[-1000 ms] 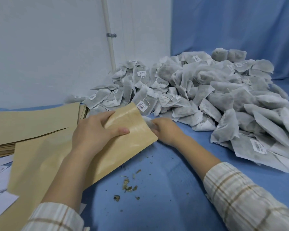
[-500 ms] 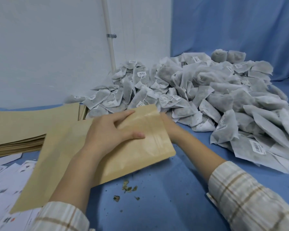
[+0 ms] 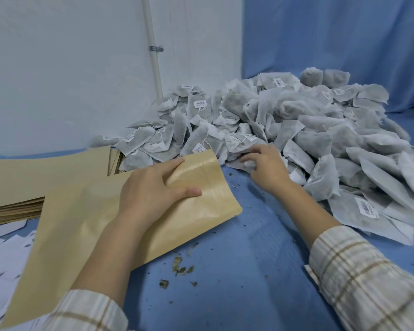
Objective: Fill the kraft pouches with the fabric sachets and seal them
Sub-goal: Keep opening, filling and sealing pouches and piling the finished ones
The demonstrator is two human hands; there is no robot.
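A kraft pouch (image 3: 201,211) lies slanted on the blue table, its mouth pointing toward the pile of grey fabric sachets (image 3: 320,139). My left hand (image 3: 151,192) grips the pouch near its mouth, thumb on top and fingers along the upper edge. My right hand (image 3: 268,168) is at the near edge of the pile, its fingers curled on a white sachet (image 3: 239,164). The inside of the pouch is hidden.
A stack of flat kraft pouches (image 3: 34,168) sits at the left, with white printed sheets (image 3: 5,247) in front of it. Loose herb crumbs (image 3: 179,266) lie on the blue cloth. A white wall with a pipe (image 3: 153,56) and a blue curtain (image 3: 332,39) stand behind.
My right hand has left the pouch's mouth and moved right and back to the sachet pile. My left hand has slid the pouch to the right and toward the pile.
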